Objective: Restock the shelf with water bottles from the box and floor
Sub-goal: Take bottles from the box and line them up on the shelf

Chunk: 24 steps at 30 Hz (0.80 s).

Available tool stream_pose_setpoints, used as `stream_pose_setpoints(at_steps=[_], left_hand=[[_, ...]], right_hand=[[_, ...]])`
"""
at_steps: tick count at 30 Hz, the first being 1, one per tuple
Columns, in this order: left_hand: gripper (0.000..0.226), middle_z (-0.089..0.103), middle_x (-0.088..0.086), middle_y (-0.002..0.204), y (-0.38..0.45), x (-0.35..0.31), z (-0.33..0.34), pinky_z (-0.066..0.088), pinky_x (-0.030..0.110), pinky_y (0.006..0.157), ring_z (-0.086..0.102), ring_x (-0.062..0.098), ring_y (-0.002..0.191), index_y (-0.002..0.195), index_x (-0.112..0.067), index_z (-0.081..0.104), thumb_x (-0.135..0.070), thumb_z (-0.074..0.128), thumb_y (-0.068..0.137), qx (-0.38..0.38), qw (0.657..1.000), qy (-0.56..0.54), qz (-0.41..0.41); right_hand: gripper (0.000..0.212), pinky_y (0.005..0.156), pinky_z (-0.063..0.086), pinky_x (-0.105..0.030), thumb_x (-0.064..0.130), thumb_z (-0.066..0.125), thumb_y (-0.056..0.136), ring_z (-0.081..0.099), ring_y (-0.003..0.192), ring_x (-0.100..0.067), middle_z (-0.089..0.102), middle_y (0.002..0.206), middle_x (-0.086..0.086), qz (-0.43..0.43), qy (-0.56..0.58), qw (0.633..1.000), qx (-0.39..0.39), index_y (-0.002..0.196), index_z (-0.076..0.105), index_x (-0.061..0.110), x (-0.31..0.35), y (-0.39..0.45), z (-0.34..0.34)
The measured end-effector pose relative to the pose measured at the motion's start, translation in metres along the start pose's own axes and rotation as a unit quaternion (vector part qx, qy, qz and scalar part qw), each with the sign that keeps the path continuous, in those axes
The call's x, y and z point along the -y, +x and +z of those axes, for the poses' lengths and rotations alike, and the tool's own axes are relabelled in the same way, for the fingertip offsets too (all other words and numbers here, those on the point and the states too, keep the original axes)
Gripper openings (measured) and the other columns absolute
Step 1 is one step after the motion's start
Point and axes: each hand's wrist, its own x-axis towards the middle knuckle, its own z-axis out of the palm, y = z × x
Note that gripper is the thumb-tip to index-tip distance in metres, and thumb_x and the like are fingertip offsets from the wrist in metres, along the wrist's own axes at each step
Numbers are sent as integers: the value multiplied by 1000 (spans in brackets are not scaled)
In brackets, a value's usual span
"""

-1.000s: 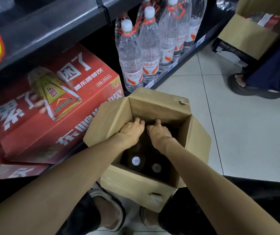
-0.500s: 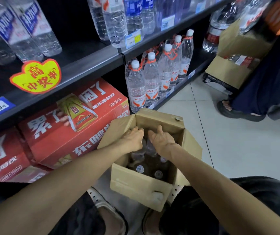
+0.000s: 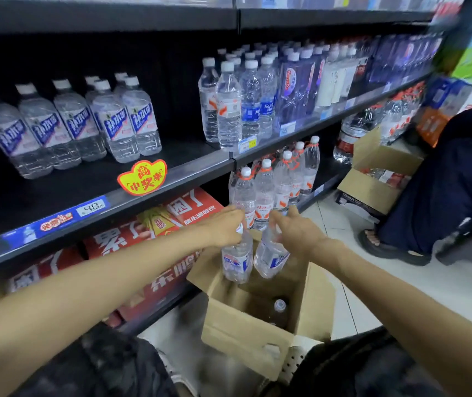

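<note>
Dark store shelving (image 3: 171, 179) runs along our left and far side, its middle tier holding a group of blue-labelled water bottles (image 3: 68, 127) at the left with bare shelf beside them. Near us on the pale tiled floor (image 3: 400, 282) sits an open cardboard box (image 3: 246, 333), and we are lifting two bottles just above its mouth. Our left hand (image 3: 223, 227) curls its fingers round the cap end of the left bottle (image 3: 236, 260); our right hand (image 3: 294, 230) grips the neck of the right bottle (image 3: 270, 257), which tilts slightly.

We judge these full bottles moderately heavy, with thin clear walls that would dent under a hard squeeze and could be slick. The neck is the stiff part, so taking hold there suits lifting, though a hand lower on the body would steady each one for setting down.

Inside the box, at least one more capped bottle (image 3: 280, 306) stands in the shadow; how many others remain we cannot tell. A second opened carton (image 3: 372, 184) lies far right, with packaged bottles in it.
</note>
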Motion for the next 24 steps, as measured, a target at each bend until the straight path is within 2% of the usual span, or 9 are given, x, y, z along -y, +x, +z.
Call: stream_pose_setpoints(at_steps=[3, 5, 7, 9, 12, 15, 18, 22, 24], left_hand=[[20, 37, 0, 102, -21, -7, -34, 33, 28, 71, 44, 16, 92, 102, -11, 50, -9, 57, 84, -52, 999, -3, 13], [19, 39, 0, 104, -36, -7, -58, 38, 31, 77, 48, 18, 93, 100, -17, 48, -12, 58, 84, -92, 996, -4, 19], [20, 38, 1, 105, -52, -4, -82, 43, 38, 79, 50, 22, 92, 104, -18, 46, -15, 57, 88, -125, 992, 14, 21], [21, 35, 0, 103, -67, -2, -105, 40, 37, 71, 47, 21, 85, 105, -18, 43, -15, 56, 90, -171, 984, 37, 29], [23, 36, 2, 103, -86, 2, -137, 31, 30, 64, 40, 17, 78, 107, -15, 43, -8, 57, 90, -245, 963, 101, 43], [25, 39, 6, 104, -104, 10, -168, 36, 34, 66, 43, 21, 80, 106, -12, 45, -5, 60, 88, -297, 943, 137, 55], [26, 39, 9, 102, -119, 23, -191, 42, 42, 68, 46, 25, 79, 104, -9, 45, 0, 61, 86, -330, 928, 159, 68], [32, 38, 9, 101, -129, 41, -206, 38, 39, 61, 40, 21, 74, 101, -8, 44, 10, 60, 80, -346, 914, 208, 33], [34, 38, 10, 101, -132, 54, -209, 43, 43, 62, 48, 25, 79, 100, -8, 43, 12, 59, 77, -339, 913, 226, 17]], right_hand=[[28, 78, 51, -42, 14, 56, 95, 58, 81, -36, 39, 116, -14, 10, 50, 998, -29, 118, 40, 18, 12, -7, -34], [25, 72, 50, -41, 18, 58, 95, 56, 77, -34, 38, 109, -12, 9, 87, 995, -55, 113, 40, 18, 21, -13, -58], [29, 65, 42, -36, 20, 60, 94, 51, 73, -31, 37, 107, -11, -6, 100, 991, -83, 114, 41, 16, 32, -19, -82], [37, 66, 36, -33, 21, 66, 89, 50, 73, -30, 35, 106, -8, -27, 102, 989, -103, 114, 40, 15, 44, -24, -106], [43, 66, 37, -34, 25, 71, 86, 50, 69, -28, 34, 103, -7, -69, 104, 983, -134, 111, 38, 15, 66, -26, -139], [42, 63, 36, -33, 26, 70, 87, 44, 62, -21, 34, 102, -6, -97, 102, 975, -174, 112, 38, 14, 88, -20, -164], [41, 65, 42, -36, 24, 71, 86, 49, 66, -31, 33, 103, -6, -127, 88, 960, -233, 111, 40, 14, 112, -9, -181], [42, 70, 49, -42, 20, 73, 84, 53, 73, -37, 31, 105, -5, -161, 88, 942, -281, 110, 42, 14, 145, 11, -194], [41, 68, 49, -42, 18, 73, 84, 52, 72, -36, 32, 105, -6, -184, 84, 935, -293, 110, 42, 13, 161, 21, -194]])
